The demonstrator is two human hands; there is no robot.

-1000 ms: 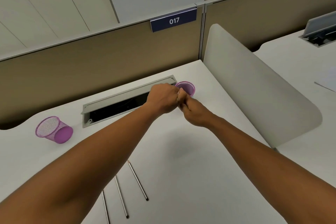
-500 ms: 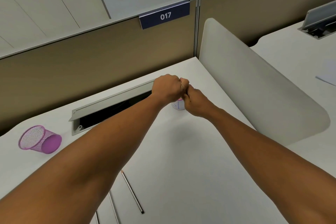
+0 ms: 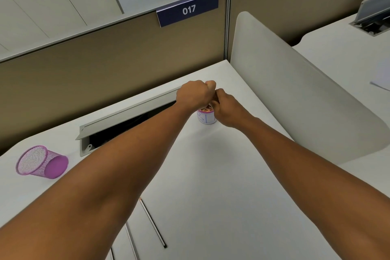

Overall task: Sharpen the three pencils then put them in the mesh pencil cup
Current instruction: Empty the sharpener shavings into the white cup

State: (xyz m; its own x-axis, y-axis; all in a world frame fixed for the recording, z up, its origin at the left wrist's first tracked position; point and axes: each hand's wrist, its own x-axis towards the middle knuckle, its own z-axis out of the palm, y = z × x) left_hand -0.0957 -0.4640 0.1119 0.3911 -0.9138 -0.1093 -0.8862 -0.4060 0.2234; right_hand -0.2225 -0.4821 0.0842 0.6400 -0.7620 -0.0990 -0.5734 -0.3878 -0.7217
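**Status: sharpening stage, nothing in the cup yet**

Both hands are fisted together above a small white container [image 3: 206,116] at the far side of the surface [image 3: 221,175]. The container holds what looks like pencil shavings, so I read it as the catch pot for sharpening.

- Left hand [image 3: 195,93]: closed grip, fingers curled tight. What's inside is hidden.
- Right hand [image 3: 226,107]: also a closed grip, pressed against the left. Can't tell if it has the sharpener, a pencil, or both.
- No pencil shaft visible between the hands, so I can't confirm one is being sharpened now. Posture suggests it.

Pencils: one [image 3: 152,222] lies near the front edge, clear of the forearm. Two more [image 3: 132,240] sit just beside it, partly hidden under the left forearm. Whether any tip is sharpened is too small to call.

Mesh pencil cup [image 3: 41,162]: lying on its side at the left, well apart from hands and pencils, with nothing in it.

Judgement: early. All the placing is left, the cup probably needs standing upright first, and the sharpening count is unknown.
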